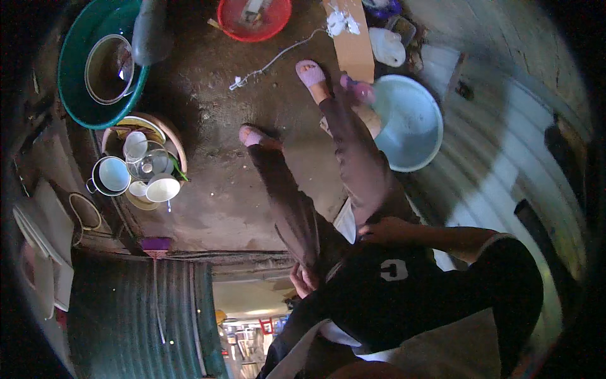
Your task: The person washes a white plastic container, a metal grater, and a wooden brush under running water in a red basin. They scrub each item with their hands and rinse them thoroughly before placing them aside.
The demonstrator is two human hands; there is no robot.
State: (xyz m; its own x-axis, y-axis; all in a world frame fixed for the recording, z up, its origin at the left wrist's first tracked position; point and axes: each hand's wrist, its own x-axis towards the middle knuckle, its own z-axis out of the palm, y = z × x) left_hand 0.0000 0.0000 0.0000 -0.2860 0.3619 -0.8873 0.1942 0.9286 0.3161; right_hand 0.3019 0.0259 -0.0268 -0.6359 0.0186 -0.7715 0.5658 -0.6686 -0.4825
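Trousers: brown, on both legs, stretching from the near centre toward the far side, hems just above pink slippers.
Left hand: beside the upper left thigh, fingers loosely bent against the trousers; impossible to tell whether pinching cloth.
Right hand: on top of the upper right thigh, fingers bent and in shadow; gripping or merely resting, cannot tell.
White patch: between the thighs, just beyond the right fingers, kind unclear.
Shirt: dark, with a pale mark, at the near right.
Pale blue basin: on the right, beside the right leg.
Pink object: at the basin's left edge, blurred.
Cardboard strip: far, left of a white jug.
White bundle: on the strip's far end, thin cord trailing left across the dark floor.
Red basin: far centre, pale things inside.
Green tub: far left, round pot inside, grey cylinder over its right edge.
Dish tub: on the left, nearer than the green tub, crowded with cups, bowls and a clear lid.
Two-handled pot: at the dish tub's left edge, pale inside.
Corrugated sheet: green, near left, a purple-headed broom in front.
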